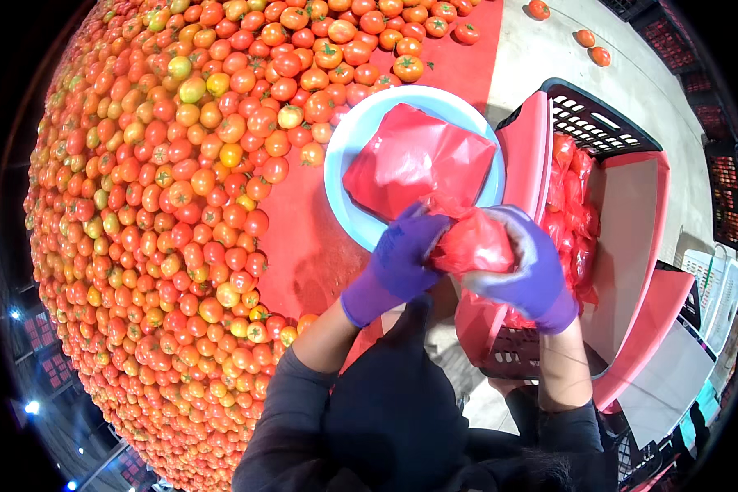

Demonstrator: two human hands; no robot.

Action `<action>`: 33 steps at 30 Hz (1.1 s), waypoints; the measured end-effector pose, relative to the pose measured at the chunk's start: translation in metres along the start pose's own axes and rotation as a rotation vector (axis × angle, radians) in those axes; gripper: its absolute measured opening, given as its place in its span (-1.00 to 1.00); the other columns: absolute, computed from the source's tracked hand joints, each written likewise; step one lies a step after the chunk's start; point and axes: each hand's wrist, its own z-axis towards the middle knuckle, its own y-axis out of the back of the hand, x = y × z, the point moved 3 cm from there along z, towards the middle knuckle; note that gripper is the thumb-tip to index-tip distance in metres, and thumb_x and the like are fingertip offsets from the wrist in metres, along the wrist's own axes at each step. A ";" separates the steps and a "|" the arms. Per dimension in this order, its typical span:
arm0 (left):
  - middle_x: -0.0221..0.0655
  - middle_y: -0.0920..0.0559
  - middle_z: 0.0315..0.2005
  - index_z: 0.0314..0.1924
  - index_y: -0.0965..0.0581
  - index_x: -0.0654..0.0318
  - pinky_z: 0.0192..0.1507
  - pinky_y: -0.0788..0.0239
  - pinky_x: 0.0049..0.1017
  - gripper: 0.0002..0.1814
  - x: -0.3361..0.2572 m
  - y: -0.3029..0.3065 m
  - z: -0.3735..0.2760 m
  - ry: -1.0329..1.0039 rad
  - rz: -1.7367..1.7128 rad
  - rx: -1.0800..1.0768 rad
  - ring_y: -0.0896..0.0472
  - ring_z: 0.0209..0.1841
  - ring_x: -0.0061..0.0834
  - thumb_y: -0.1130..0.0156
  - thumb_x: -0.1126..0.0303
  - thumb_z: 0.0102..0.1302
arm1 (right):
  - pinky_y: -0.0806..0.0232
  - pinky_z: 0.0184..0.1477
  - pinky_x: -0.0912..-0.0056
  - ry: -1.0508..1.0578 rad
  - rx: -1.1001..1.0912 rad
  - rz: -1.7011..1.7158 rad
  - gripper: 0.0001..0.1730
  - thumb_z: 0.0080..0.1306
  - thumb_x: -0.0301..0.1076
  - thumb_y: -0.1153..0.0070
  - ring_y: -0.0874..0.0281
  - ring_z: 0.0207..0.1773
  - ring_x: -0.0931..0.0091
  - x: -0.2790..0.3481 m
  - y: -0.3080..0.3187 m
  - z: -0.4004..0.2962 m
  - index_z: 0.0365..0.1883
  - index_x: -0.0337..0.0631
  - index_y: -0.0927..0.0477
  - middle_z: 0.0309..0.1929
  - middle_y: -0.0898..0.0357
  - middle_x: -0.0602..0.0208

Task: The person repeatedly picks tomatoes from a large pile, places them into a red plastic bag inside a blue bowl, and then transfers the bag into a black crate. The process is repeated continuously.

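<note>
Both my hands wear purple gloves with pale palms. Between them is a red plastic-wrapped bundle (476, 243), rounded like a tomato, though its contents are hidden. My left hand (406, 258) pinches the gathered plastic on one side. The fingers of my right hand (529, 270) curl around the other side. Just beyond, a light blue basin (344, 184) holds a stack of flat red plastic sheets or bags (424, 154). To the right stands a black plastic crate (603, 120) lined with pink-edged card, with several red-wrapped bundles (569, 215) inside.
A huge heap of loose tomatoes (178, 203) spreads over the left on a red sheet (301, 246). Several stray tomatoes (585, 38) lie on the concrete floor (529, 61). At the lower right are a pink-and-grey liner (658, 369) and a white basket (719, 295). Stacked crates (722, 190) line the far right.
</note>
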 end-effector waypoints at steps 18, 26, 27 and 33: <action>-0.05 -0.48 0.06 0.15 -0.35 0.39 0.06 -0.38 -0.31 -0.38 0.297 0.132 0.042 0.532 0.176 -0.473 -0.52 0.02 -0.15 -0.34 0.32 0.13 | -0.26 0.18 0.16 -0.408 -0.417 -0.769 -0.39 0.03 -0.17 -0.27 -0.38 0.16 0.08 -0.255 0.195 -0.012 0.04 -0.23 -0.48 0.03 -0.50 -0.05; -0.22 -0.42 0.11 0.23 -0.31 0.23 0.17 -0.33 -0.34 -0.38 0.176 0.013 0.006 0.717 -0.828 -0.385 -0.46 0.14 -0.30 -0.21 0.07 0.29 | -0.15 0.23 0.04 -0.779 -0.362 -0.655 -0.30 0.40 0.21 0.36 -0.32 0.17 0.02 -0.395 0.197 -0.014 -0.02 -0.22 -0.57 0.03 -0.49 -0.15; -0.23 -0.42 0.11 0.24 -0.30 0.21 0.16 -0.33 -0.34 -0.37 0.160 -0.004 0.015 0.549 -0.463 -0.380 -0.45 0.13 -0.32 -0.30 0.22 0.24 | -0.14 0.22 0.02 -0.732 -0.353 -0.764 -0.31 0.40 0.20 0.36 -0.32 0.17 0.02 -0.385 0.179 0.005 0.03 -0.20 -0.55 0.05 -0.48 -0.14; 0.05 -0.28 0.23 0.25 -0.35 0.13 0.25 -0.15 -0.15 -0.25 0.147 -0.111 0.032 0.140 0.496 -0.026 -0.29 0.23 0.02 -0.41 0.29 0.01 | 0.09 0.41 0.06 -0.497 -0.562 -0.934 -0.28 0.34 0.10 0.06 0.05 0.44 -0.02 -0.358 0.175 -0.028 0.32 -0.20 -0.23 0.38 -0.04 -0.21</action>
